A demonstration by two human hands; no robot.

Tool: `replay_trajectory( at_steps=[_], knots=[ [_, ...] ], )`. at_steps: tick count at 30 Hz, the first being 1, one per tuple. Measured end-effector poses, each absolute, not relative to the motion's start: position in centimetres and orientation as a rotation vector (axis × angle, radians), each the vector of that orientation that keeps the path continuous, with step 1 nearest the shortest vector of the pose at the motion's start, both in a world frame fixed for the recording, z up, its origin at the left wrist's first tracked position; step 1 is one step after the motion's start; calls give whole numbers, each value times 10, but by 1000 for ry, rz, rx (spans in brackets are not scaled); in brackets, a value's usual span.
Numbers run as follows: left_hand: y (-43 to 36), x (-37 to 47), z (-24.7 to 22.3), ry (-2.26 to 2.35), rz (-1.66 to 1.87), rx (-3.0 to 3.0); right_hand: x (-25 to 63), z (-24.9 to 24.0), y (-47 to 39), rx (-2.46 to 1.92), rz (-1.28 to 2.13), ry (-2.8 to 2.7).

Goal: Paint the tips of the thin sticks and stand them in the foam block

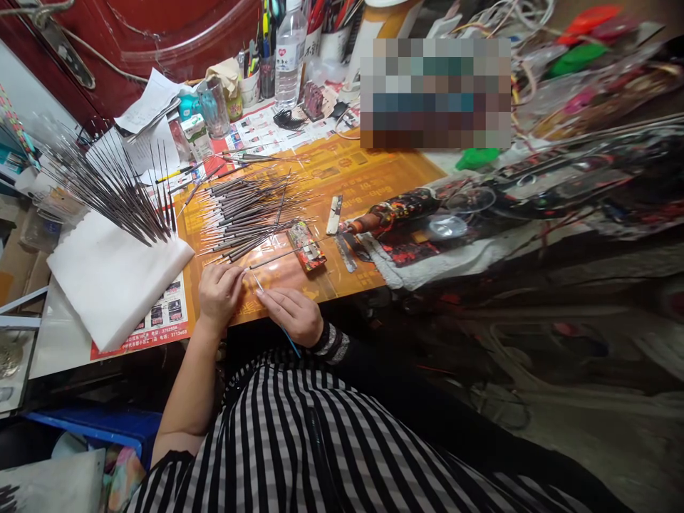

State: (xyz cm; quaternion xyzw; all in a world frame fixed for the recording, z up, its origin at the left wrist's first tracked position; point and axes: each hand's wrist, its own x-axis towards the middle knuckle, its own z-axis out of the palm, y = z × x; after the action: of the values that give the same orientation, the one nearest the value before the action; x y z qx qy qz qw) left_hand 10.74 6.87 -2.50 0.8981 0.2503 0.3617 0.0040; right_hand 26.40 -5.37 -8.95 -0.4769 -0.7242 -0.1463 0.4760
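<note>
My left hand [220, 293] is closed at the near edge of the amber-covered table, thumb and fingertips pinched at the near end of a slim grey rod [278, 258]. That rod points right, over a paint-smeared block [307, 246]. Just to the right, my right hand [293, 313] is closed around a thin blue-handled tool [289, 338]. Its pale tip sticks up between the two hands; its exact kind is unclear. Beyond my hands lies a loose pile of similar grey rods [240, 210] with thin, wire-like ends.
At left, a white foam block [117, 274] holds many upright dark rods [125, 192]. A water bottle [288, 60] and pen cups stand at the back. Right of the block are flat metal strips [335, 214], a paint-stained wooden-handled tool [395, 212] and a white cloth [459, 260].
</note>
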Motion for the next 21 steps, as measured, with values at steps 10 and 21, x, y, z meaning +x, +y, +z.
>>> replay_trajectory(
  at_steps=[10, 21],
  knots=[
    [69, 107, -27, 793, 1109, 2800, 263, -87, -54, -1162, -387, -1782],
    [68, 107, -25, 778, 1116, 2804, 264, -90, -54, -1194, -377, -1785]
  ],
)
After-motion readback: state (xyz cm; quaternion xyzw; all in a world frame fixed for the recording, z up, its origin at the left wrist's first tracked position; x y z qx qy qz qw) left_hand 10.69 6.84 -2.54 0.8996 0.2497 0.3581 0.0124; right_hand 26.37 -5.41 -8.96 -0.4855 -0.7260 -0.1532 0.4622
